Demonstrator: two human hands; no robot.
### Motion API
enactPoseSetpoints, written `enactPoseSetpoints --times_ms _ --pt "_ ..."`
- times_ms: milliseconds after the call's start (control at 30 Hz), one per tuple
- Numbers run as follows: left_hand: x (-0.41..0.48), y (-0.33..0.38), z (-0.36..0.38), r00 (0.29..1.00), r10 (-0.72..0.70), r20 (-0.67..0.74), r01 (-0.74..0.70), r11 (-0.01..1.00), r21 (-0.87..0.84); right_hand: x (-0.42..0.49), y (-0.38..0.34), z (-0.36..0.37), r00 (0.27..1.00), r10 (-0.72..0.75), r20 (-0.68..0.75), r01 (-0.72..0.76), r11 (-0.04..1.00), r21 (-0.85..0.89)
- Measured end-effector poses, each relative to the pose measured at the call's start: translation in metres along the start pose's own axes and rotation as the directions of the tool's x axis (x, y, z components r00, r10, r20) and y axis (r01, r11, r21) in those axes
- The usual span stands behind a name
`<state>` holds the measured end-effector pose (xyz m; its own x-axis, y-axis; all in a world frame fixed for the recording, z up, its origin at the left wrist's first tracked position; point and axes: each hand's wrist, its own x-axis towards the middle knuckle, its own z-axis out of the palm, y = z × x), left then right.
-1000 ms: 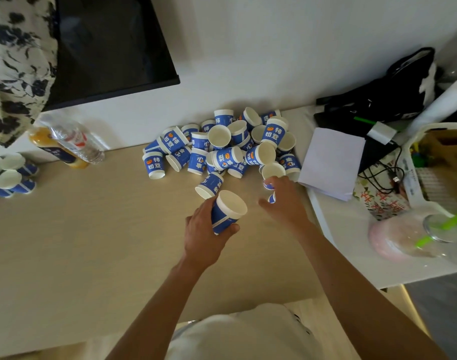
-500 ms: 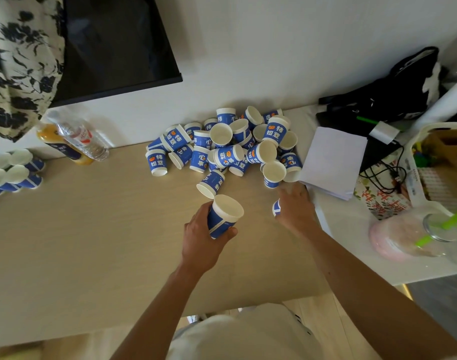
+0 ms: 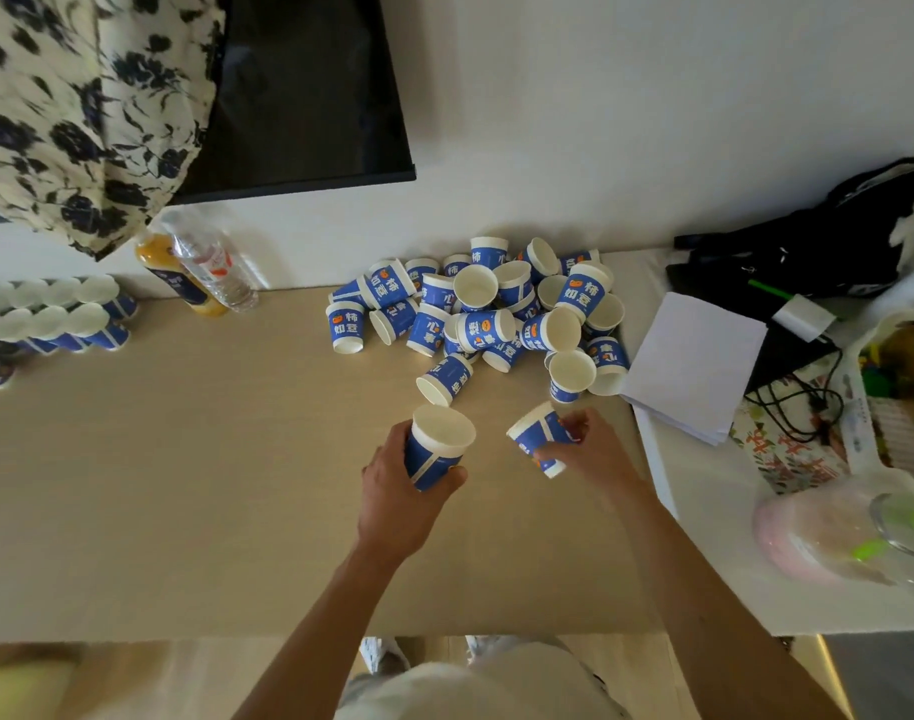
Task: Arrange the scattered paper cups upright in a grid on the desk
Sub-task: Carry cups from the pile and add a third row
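A heap of several blue-and-white paper cups (image 3: pixel 488 309) lies jumbled at the back of the beige desk (image 3: pixel 210 485), most of them on their sides. My left hand (image 3: pixel 400 491) is closed around one cup (image 3: pixel 436 449), held nearly upright with its mouth up, just above the desk. My right hand (image 3: pixel 590 449) grips a second cup (image 3: pixel 538 439), tilted with its rim toward the left. At the far left edge, rows of upright cups (image 3: pixel 54 319) stand close together.
A juice bottle (image 3: pixel 176 280) and a clear water bottle (image 3: pixel 210 267) lean at the back left. White papers (image 3: pixel 694 366), cables, a black bag (image 3: pixel 818 236) and a pink lidded cup (image 3: pixel 834 532) crowd the white table on the right. A dark screen (image 3: pixel 309 85) hangs above.
My right hand has picked a cup off the desk near the heap and drawn it back toward me, tilted. My left hand keeps its cup, shifted slightly left.
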<state>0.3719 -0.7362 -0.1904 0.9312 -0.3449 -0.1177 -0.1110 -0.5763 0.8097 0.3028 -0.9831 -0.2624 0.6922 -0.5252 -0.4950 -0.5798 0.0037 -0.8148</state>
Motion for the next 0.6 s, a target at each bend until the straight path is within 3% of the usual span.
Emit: enactPoseSetpoints --times_ms 100,367,600 --pt "-0.003 -0.006 -0.009 0.996 -0.026 -0.081 0.027 1.0 0.005 -0.006 -0.004 0.02 0.995 -0.074 0.071 0.065 0.99 0.127" --pt "-0.014 -0.016 -0.058 0.968 -0.121 -0.218 0.091 0.986 -0.141 -0.05 -0.054 0.086 0.952 -0.262 0.155 0.227 0.951 0.211" --pt "-0.043 -0.047 -0.146 0.921 -0.172 -0.35 0.1 0.972 -0.214 -0.096 -0.091 0.177 0.91 -0.344 0.23 0.285 0.924 0.254"
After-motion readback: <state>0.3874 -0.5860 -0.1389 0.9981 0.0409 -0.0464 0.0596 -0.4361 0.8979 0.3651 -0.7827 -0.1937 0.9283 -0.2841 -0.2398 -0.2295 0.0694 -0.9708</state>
